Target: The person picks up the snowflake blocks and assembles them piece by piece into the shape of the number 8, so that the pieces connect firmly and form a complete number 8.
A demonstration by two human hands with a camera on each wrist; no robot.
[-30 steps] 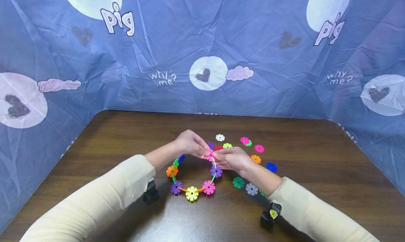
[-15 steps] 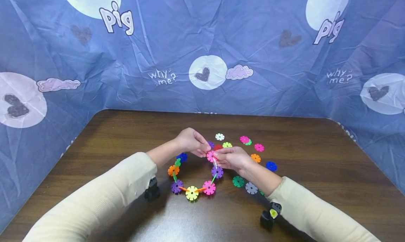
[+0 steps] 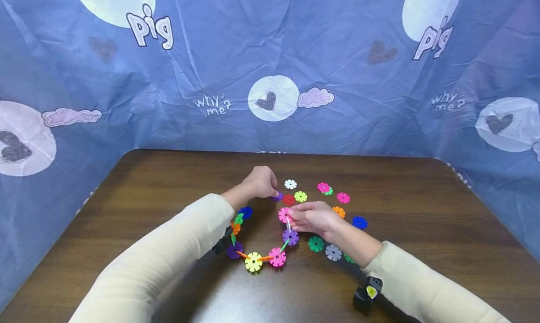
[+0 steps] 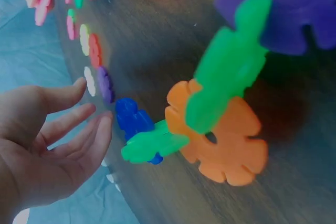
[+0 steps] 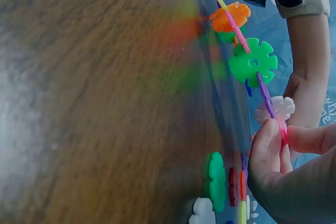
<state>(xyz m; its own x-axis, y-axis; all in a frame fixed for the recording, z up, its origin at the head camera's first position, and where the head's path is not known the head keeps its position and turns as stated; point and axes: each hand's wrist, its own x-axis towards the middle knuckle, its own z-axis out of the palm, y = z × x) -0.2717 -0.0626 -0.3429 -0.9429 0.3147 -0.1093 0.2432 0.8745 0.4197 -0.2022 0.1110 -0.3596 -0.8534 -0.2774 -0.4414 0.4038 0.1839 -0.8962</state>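
My right hand [image 3: 316,217] pinches a pink notched disc [image 3: 284,214] between thumb and fingers, clearer in the right wrist view [image 5: 282,129]. That disc ends a curved chain of interlocked snowflake discs, running through a purple disc [image 3: 290,237], a yellow disc [image 3: 253,262] and an orange disc [image 4: 231,142] to a blue disc [image 3: 246,212]. At the far side my left hand [image 3: 260,181] reaches down to a loose purple disc [image 3: 278,196]. In the left wrist view its fingers are spread, with nothing seen between them. Whether a fingertip touches the purple disc is hard to tell.
Loose discs lie beyond and right of the chain: red [image 3: 288,199], yellow-green [image 3: 301,196], white [image 3: 290,184], orange [image 3: 339,212], blue [image 3: 360,222], green [image 3: 315,244] and grey [image 3: 333,252]. A patterned blue cloth [image 3: 236,41] rises behind the table.
My left hand has let go of the pink disc and moved away to the loose purple disc. The right hand keeps hold of the pink disc, slightly nearer to me.
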